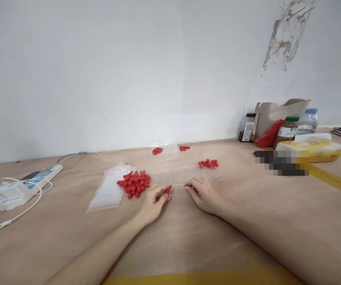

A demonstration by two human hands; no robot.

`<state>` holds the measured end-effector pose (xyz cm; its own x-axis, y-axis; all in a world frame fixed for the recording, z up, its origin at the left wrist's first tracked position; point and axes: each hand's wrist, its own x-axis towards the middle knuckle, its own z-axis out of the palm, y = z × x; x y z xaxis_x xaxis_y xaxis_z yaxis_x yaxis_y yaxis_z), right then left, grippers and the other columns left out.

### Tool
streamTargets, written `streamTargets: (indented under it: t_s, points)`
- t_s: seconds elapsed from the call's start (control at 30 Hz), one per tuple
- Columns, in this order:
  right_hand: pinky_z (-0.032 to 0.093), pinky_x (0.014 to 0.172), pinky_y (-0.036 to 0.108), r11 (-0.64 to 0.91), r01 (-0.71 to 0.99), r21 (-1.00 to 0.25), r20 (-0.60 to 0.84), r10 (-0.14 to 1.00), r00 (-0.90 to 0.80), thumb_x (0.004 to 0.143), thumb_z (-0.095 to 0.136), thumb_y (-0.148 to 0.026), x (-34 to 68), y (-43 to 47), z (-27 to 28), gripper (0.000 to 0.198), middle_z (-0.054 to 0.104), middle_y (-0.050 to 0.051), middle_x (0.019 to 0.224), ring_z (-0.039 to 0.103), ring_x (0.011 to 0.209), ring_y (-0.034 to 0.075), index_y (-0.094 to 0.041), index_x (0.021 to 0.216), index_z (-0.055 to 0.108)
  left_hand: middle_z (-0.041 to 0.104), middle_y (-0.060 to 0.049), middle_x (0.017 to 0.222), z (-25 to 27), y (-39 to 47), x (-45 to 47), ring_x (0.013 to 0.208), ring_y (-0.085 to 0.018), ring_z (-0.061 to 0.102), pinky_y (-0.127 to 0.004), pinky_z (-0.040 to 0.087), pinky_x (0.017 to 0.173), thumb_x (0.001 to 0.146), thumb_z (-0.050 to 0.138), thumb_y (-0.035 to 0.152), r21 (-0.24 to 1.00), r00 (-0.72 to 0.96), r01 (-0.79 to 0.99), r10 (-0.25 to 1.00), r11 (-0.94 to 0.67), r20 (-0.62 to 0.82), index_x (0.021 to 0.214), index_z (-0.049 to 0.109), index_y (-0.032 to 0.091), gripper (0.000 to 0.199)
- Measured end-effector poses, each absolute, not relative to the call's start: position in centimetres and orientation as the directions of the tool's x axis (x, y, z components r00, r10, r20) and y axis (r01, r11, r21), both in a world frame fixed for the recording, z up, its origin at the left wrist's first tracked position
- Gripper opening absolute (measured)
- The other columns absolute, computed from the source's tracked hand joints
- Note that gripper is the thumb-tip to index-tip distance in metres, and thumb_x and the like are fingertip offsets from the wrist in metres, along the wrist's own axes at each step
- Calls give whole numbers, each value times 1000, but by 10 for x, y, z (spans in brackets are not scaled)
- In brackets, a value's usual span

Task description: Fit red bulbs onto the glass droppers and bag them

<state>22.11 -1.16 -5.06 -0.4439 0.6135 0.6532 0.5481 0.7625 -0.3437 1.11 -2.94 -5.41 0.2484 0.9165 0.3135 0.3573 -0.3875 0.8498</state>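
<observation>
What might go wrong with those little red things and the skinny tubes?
The thin tube in the right hand might slip or snap if pinched too hard. The red bulb in the left hand is small, so it could drop. The row of tubes lies just beyond the hands, so a bump might send some rolling.

Soft light brightens the wall (128, 79), while pixelation blots a dark patch (281, 163) at right.

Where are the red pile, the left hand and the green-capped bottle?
Red pile (134, 184): head view, middle of the heap.
Left hand (151, 202): head view, back of hand.
Green-capped bottle (287, 132): head view, its label.
</observation>
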Motion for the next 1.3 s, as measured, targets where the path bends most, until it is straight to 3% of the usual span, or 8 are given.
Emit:
streamTargets:
  t_s: [0.4,0.6,0.77,1.07,1.3]
  points:
    - [32,76,31,777,531,-337,610,610,-506,84,42,-20,218,-15,-52,14,62,3,79,53,67,12,-18,86,55,66,-5,90,-53,-31,13,80,-18,61,-30,49,72,79,54,29,777,221,450,898,-440,380,98,62,17,24]
    - [30,74,30,797,464,-387,591,600,-539,83,44,-19,217,-16,-50,12,62,0,74,53,66,11,-18,83,56,65,-4,84,-52,-34,11,76,-16,58,-26,46,67,81,53,28,613,226,528,793,-587,565,91,66,19,18]
    - [29,72,28,813,434,-388,573,581,-578,83,45,-18,218,-16,-52,12,62,-1,72,53,64,10,-18,80,57,63,-4,77,-48,-37,11,70,-14,57,-24,44,63,82,53,25,533,302,517,725,-670,619,86,65,17,15]
    - [26,70,29,869,449,-208,605,475,-639,84,43,-20,227,-14,-48,17,61,0,69,48,58,9,-19,85,60,63,-4,78,-40,-45,13,69,-13,57,-23,45,62,84,50,24,462,440,507,679,-728,587,86,64,17,15]
    - [23,65,29,863,503,-47,668,402,-627,84,40,-18,223,-18,-48,21,59,1,64,45,56,9,-17,77,60,60,-4,74,-36,-45,15,64,-12,53,-22,42,59,84,49,24,367,498,551,649,-749,575,84,62,15,16]
